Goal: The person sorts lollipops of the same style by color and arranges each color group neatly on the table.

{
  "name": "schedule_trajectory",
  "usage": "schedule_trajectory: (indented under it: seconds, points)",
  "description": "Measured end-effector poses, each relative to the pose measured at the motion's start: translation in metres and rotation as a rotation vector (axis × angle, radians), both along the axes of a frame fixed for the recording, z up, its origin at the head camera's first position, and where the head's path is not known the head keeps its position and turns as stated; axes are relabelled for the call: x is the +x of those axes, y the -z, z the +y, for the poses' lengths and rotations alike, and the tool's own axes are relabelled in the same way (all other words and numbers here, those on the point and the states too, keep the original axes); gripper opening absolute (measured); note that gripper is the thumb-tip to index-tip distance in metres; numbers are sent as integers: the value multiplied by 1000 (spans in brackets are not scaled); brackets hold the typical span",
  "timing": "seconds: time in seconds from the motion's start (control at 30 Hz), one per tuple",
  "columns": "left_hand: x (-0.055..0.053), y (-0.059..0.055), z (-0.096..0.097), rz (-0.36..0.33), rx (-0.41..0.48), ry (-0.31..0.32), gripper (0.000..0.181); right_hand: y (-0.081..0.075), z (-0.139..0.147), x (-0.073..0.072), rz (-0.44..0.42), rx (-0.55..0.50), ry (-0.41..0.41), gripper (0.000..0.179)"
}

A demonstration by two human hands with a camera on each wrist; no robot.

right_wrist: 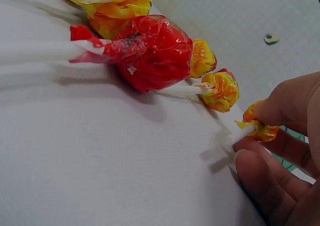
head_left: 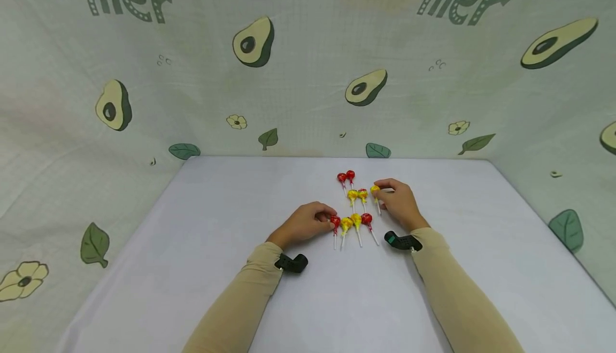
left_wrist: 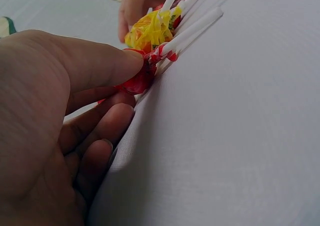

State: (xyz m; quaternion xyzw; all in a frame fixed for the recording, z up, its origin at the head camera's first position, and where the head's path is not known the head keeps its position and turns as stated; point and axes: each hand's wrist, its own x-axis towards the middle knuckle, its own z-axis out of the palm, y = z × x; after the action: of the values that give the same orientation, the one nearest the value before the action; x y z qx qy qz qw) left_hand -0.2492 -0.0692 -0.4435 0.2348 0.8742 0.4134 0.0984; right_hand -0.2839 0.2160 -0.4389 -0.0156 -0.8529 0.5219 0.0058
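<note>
- Beige sleeves (head_left: 469, 294) come nearest the camera, stretched over a white table (head_left: 216, 198).
- At the front row's left end, the left hand (head_left: 307, 222) pinches a red lollipop (head_left: 335, 222) by its head, thumb on top.
- Beside it in that row are two yellow lollipops (head_left: 346, 224), then another red one (head_left: 367, 219) at the right end.
- Behind, the right hand (head_left: 398, 201) has thumb and fingers closed round the head of a yellow lollipop (right_wrist: 264, 132), just right of a yellow pair (head_left: 353, 195); whether its stick touches the table, I cannot tell.
- Farthest back, two red lollipops (head_left: 342, 177) lie side by side.
- The step looks like lining up lollipops in rows, with the middle row being worked on.
- The next move seems to call for lowering the yellow one level with its neighbours and loosening the fingers gently.
</note>
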Motion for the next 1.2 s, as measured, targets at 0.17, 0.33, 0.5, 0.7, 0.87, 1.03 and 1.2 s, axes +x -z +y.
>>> schedule_trajectory:
  seconds: [0.17,0.33,0.5,0.7,0.87,1.03,1.2]
  points:
    - [0,2,0,5,-1,-4,27,1,-2,1,9,12,16,33]
    - [1,1,1,4,1,2,28,4,-1,0,37,25,12,34]
    - [1,2,0,12,3,6,27,8,0,-1,75,24,-13,34]
    - [2,0,0,21,-2,-1,27,9,-4,1,123,83,10,30]
    - [4,-1,0,22,-7,-6,27,11,-7,2,152,149,17,28]
    - [4,-1,0,28,-8,-8,27,12,-8,2,165,185,15,29]
    - [3,-1,1,26,-11,-10,26,11,-7,3,171,195,3,29]
